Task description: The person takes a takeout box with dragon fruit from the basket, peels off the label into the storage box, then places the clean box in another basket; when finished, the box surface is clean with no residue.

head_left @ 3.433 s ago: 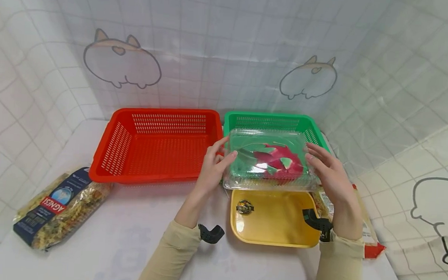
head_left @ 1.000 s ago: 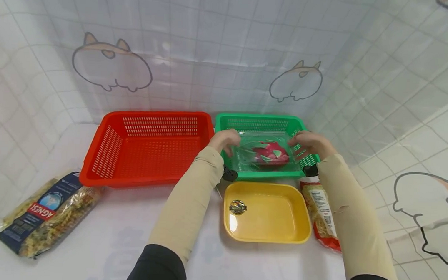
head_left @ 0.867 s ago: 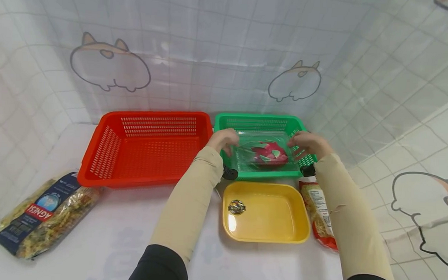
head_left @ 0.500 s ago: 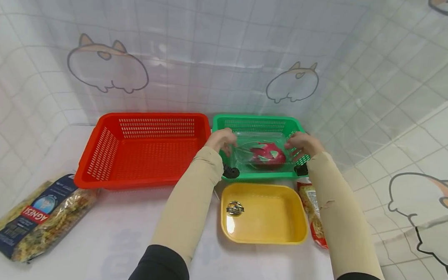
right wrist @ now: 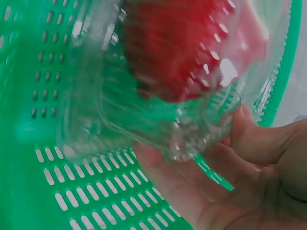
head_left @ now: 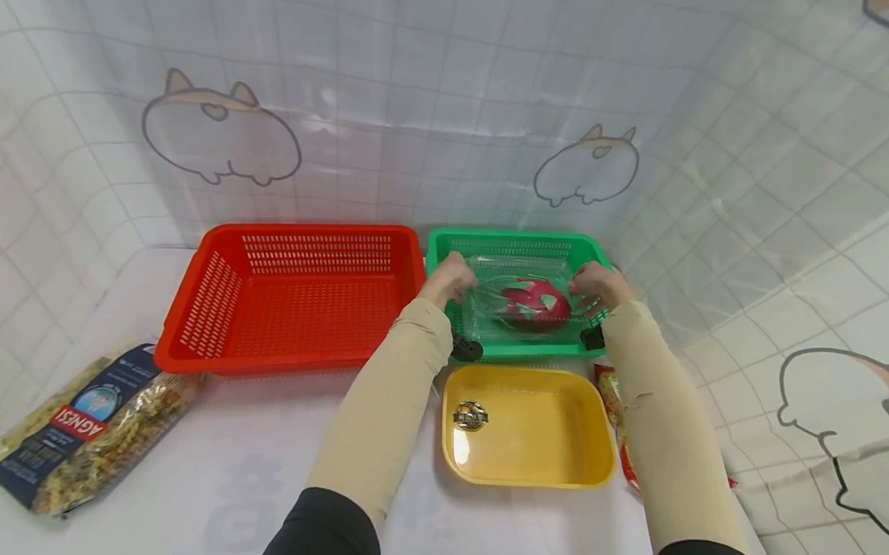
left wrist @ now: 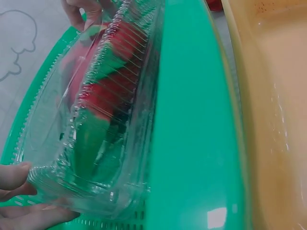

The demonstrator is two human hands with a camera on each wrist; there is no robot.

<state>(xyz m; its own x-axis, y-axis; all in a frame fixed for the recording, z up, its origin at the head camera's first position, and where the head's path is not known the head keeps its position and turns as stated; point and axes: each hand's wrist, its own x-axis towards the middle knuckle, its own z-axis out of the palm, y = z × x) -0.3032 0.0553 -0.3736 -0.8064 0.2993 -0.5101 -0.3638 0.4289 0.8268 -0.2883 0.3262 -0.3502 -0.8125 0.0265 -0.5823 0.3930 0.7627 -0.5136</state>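
Note:
A clear plastic clamshell box [head_left: 480, 316] with a red-and-green dragon fruit [head_left: 536, 305] inside is in the green basket [head_left: 519, 349]. My left hand [head_left: 450, 279] grips the box's left end, thumb and fingers at its edge in the left wrist view. At the opposite end, my right hand [head_left: 599, 286] pinches the box's corner, with the thumb [right wrist: 249, 132] on one side and fingers [right wrist: 168, 177] below. Through the clear lid the dragon fruit [right wrist: 172, 52] shows large in the right wrist view. The basket's slotted wall lies close under the box there.
Left of the green basket stands a red basket [head_left: 294, 312]. A yellow tray [head_left: 535, 430] sits in front of the green one. An Agnesi pasta bag [head_left: 95, 428] lies at far left; another bag [head_left: 609, 392] lies partly hidden under my right forearm.
The box, held higher in front of the green basket 3.4 s ago, has gone back and down into it. Within the last half second, both hands have closed in slightly on its ends.

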